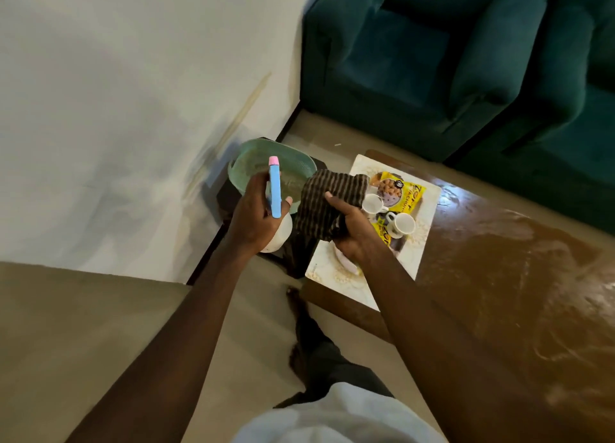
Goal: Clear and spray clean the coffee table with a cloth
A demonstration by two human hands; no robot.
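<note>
From the head view, the left hand has its fingers wrapped round the neck of a spray bottle. The blue head sticks up past the knuckles and the pink nozzle points away, toward a green basket just beyond. The right hand, just beside the left, grips a dark striped cloth bunched between thumb and curled fingers. The cloth's loose end stands up ahead of the hand.

The brown table runs off to the right of both hands, glossy and streaked. On its near end, directly under and beyond the right hand, lies a pale tray with two white cups and yellow packets, so clearing looks unfinished.

Risks as I judge them:
- Both hands are full, so lifting the tray means putting something down first.
- The cloth hangs close above the cups and could tip one if it drags across.
- Squeezing the trigger now would wet the basket or wall rather than the table.
- Spraying near the tray would wet the packets.
</note>
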